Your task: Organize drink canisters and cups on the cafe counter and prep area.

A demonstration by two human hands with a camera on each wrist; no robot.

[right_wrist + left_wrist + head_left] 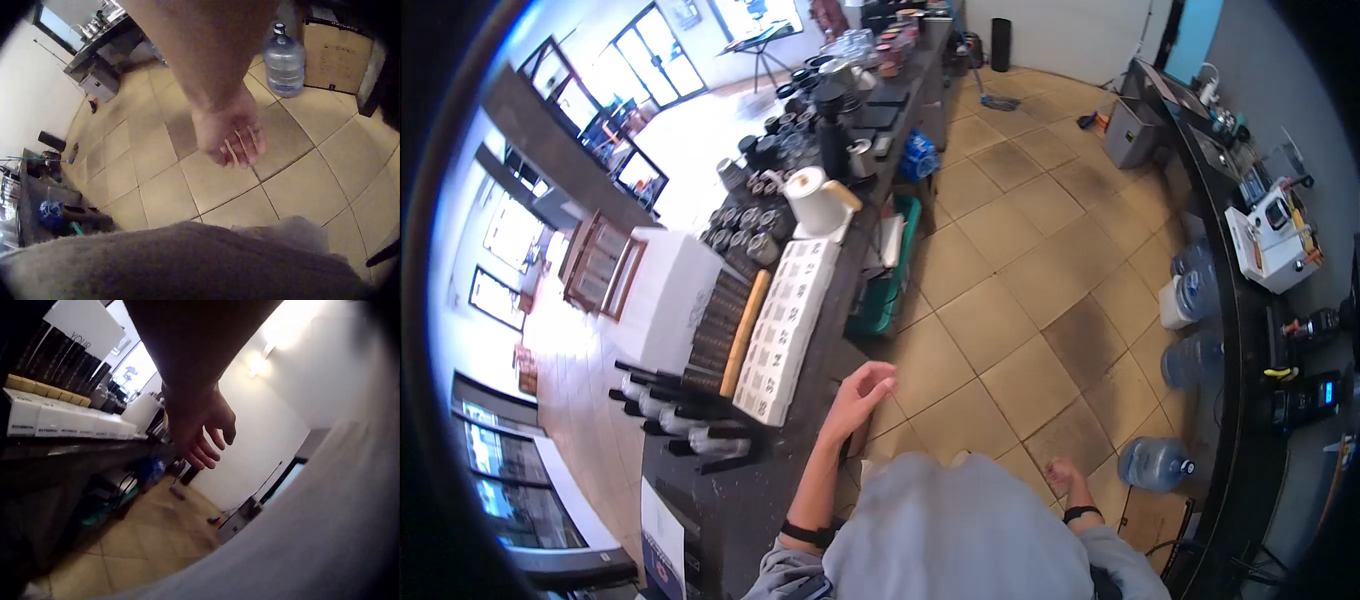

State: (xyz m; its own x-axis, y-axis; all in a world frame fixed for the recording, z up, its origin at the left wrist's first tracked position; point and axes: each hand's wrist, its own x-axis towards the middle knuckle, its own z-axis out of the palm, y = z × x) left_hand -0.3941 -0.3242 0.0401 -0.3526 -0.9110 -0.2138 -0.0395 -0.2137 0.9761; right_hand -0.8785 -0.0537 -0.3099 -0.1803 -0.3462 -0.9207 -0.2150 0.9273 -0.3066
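Note:
My left hand hangs in the air by the edge of the dark counter, its fingers loosely bent and nothing in them. In the left wrist view the same hand has its fingers pointing downward beside the counter. Nearest to it on the counter is a row of white boxes with printed numbers. Over the tiled floor, my right hand hangs low on the other side of my body. The right wrist view shows this hand with relaxed fingers, holding nothing.
Along the counter stand black cup stacks, a white kettle and several dark cups. A green crate sits below. To the right are a large water bottle, a cardboard box, a grey bin and a counter with machines.

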